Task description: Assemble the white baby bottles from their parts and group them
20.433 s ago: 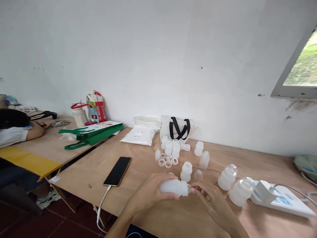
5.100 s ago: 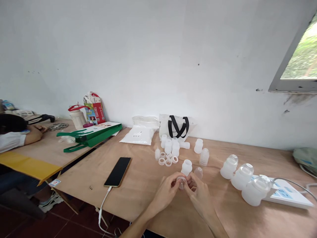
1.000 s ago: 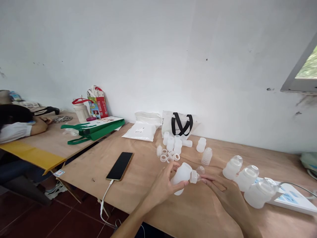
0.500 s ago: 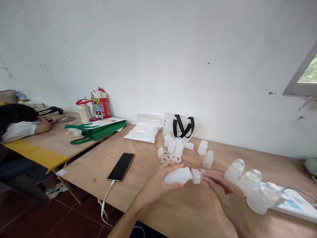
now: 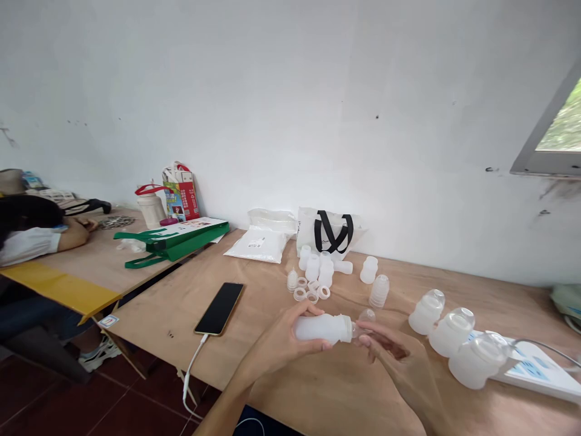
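My left hand (image 5: 293, 333) is wrapped round a frosted white baby bottle (image 5: 321, 328), which lies sideways with its neck to the right. At that neck, the fingertips of my right hand (image 5: 397, 357) pinch a translucent bottle nipple (image 5: 355, 330) with its ring against the opening. Just behind these fingers a clear dome cap (image 5: 367, 315) shows, partly hidden. Beyond my hands lie several white rings (image 5: 324, 292), and several frosted bottles (image 5: 325, 272) stand in a cluster. Stacked clear caps (image 5: 379, 291) stand to the right of them.
Capped bottles (image 5: 452, 332) line the right side beside a white box (image 5: 540, 369). A phone (image 5: 220, 309) with a charging cable lies left. White packages (image 5: 256, 244) and a black-handled bag (image 5: 333, 233) rest against the wall. Another person's arm (image 5: 72, 235) is on the neighbouring table.
The nipple and its ring have come from a gap right up against the bottle's neck. Both hands have shifted slightly left in the picture, as has the whole view.
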The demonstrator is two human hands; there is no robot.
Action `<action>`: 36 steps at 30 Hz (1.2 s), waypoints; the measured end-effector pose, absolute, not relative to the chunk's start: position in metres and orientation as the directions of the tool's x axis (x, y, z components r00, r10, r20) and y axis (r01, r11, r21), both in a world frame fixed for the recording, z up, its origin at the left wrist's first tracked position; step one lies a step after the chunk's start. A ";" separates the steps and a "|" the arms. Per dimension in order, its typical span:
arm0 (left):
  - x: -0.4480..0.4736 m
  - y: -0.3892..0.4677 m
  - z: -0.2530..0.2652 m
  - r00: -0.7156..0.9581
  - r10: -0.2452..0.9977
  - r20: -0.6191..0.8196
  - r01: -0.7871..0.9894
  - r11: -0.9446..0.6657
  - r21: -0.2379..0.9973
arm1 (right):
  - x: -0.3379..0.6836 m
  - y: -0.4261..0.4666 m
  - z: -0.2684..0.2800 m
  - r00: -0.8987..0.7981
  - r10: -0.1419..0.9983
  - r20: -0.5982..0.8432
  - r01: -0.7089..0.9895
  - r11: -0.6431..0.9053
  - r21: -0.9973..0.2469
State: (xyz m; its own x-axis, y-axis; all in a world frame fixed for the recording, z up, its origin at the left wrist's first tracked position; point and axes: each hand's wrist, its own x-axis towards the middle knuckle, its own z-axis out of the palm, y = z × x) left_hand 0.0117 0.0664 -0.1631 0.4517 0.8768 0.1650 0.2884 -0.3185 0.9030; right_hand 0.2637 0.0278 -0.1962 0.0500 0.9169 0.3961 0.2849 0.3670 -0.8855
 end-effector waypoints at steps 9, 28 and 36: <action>0.016 0.067 -0.176 0.387 0.908 0.162 0.403 -0.325 0.856 | 0.257 0.032 -0.205 -0.031 0.963 0.266 0.195 0.267 -0.944; 0.003 0.076 -0.167 0.713 0.701 -0.026 0.100 -0.064 0.993 | 0.264 0.021 -0.196 -0.308 0.682 0.663 0.506 0.708 -0.493; 0.009 0.083 -0.179 0.873 0.461 -0.158 0.039 0.256 0.966 | 0.275 0.017 -0.195 -0.412 0.634 0.655 0.500 0.758 -0.418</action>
State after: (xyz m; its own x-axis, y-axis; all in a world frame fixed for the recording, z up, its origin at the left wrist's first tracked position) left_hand 0.0090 0.0832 -0.1790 0.8732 0.4611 -0.1577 0.0394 0.2559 0.9659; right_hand 0.2749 0.0171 -0.1952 -0.4117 0.6335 0.6551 0.5005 0.7579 -0.4184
